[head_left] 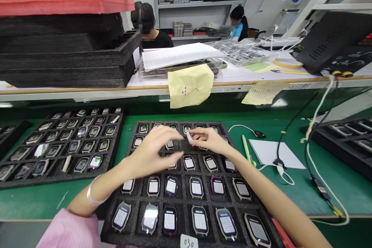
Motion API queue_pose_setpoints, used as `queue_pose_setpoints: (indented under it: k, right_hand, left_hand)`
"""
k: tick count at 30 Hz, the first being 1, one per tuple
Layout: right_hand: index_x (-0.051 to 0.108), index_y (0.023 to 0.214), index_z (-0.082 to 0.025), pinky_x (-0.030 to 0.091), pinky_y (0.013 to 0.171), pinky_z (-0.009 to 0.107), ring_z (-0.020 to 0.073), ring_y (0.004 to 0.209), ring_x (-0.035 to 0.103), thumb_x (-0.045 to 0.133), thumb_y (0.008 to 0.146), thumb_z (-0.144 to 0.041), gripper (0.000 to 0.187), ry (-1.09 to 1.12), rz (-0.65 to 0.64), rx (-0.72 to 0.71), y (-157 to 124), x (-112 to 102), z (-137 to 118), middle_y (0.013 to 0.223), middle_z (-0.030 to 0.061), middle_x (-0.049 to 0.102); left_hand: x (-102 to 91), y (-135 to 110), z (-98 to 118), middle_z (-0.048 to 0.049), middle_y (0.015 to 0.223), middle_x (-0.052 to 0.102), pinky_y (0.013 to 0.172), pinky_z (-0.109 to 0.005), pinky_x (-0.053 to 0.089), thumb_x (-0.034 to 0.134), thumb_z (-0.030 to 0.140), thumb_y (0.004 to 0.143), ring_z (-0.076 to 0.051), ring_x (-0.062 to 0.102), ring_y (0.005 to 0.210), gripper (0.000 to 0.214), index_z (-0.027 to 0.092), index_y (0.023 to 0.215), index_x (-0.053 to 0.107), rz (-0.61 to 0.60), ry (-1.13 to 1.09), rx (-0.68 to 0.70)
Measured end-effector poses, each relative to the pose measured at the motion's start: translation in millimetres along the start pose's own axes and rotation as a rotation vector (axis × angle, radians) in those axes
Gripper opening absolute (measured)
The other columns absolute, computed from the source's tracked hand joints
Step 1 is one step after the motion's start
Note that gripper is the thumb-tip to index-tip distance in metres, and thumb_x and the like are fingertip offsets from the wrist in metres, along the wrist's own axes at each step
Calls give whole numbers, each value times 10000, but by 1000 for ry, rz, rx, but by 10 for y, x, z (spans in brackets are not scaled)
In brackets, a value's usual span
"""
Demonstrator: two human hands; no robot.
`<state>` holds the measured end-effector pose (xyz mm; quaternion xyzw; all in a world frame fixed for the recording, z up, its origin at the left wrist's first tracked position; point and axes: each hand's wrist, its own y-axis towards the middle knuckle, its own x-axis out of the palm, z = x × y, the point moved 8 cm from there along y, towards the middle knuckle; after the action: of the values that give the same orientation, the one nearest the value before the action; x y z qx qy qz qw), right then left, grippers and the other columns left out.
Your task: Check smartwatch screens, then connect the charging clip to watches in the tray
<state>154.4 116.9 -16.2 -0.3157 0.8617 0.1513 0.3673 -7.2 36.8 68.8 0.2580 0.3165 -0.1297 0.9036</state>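
Observation:
My right hand [205, 139] pinches a smartwatch [189, 138], its pale case seen edge-on, over the upper middle of a black foam tray [181, 171]. Just left of it, my left hand [158, 150] hovers with thumb and fingers apart and nothing between them. Strapless smartwatches with lit screens lie face up in the tray's compartments, such as a pale-cased one [196, 188] and a purple-cased one [217, 186]. My hands and forearms hide some compartments. A white label [188, 241] reading 030 is on the tray's near edge.
A second foam tray of watches [116, 159] lies to the left, another [343, 124] at the right edge. Cables [315, 178], a green pen [246, 149] and white paper [276, 153] are on the green bench. Stacked foam trays [61, 52] stand on the shelf; two people sit beyond.

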Motion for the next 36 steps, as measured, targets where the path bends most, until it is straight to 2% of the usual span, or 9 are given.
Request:
queue_pose_setpoints:
  k: [2,6,12,16,22,26,28,31,36]
  right_hand:
    - [522,1253,-69,555,627,313,243,813,689,546,894,-383,477,263,46,6,-62,-94,-37,968,132,677]
    - [619,1127,-125,541,577,285,255,795,696,773,723,-308,469,912,133,92,-163,-127,-45,1001,112,656]
    - [639,1081,-139,466,492,184,145,695,627,838,627,-169,497,993,96,134,-183,24,-131,894,61,663]
    - [609,1018,-164,491,521,176,155,765,627,842,605,-148,474,950,89,122,-175,14,-298,927,56,659]
    - [524,1113,-184,458,359,166,139,567,621,800,670,-177,522,976,114,60,-187,-173,-657,859,44,637]
    - [522,1139,-184,431,349,133,101,553,573,784,695,-166,516,957,220,-24,-223,-401,-811,928,76,640]
    - [506,1178,-189,428,368,126,119,622,579,783,697,-164,555,952,221,-57,-238,-435,-827,956,91,642]
    - [478,1252,-189,416,363,144,125,619,556,733,756,-210,558,968,219,-80,-242,-407,-767,984,108,645]
    - [567,1176,-188,405,358,192,111,490,518,583,871,-292,322,901,407,-113,-278,-429,-642,887,78,669]
  left_hand:
    - [318,64,-321,-111,1105,569,941,-442,417,613,237,827,-267,500,1058,291,137,1098,574,-233,423,-76]
    - [682,136,-810,-193,1049,551,873,-501,416,654,185,763,-363,481,1046,222,55,939,615,-330,567,-183]
    - [782,230,-939,-206,1046,539,896,-540,397,788,185,621,-409,471,1082,309,62,852,622,-348,490,-239]
    - [711,274,-969,-166,1017,576,880,-495,441,792,155,574,-371,545,1024,315,97,822,608,-285,307,-257]
    - [304,321,-766,-118,1058,648,797,-328,520,637,293,805,-210,659,908,373,134,1105,481,-101,-115,-247]
    - [-247,334,-397,-135,1167,619,802,-275,488,740,200,723,-180,624,956,421,167,1048,474,156,-679,-179]
    - [-373,296,-250,-119,1151,637,744,-241,465,749,141,703,-137,617,847,411,188,1001,471,192,-859,-172]
    - [-307,242,-129,-100,1076,676,741,-251,449,700,111,729,-130,610,792,368,203,995,462,130,-999,-213]
    - [-5,238,-138,-83,1008,682,832,-293,449,693,87,702,-189,618,927,460,185,1105,491,68,-1049,-294]
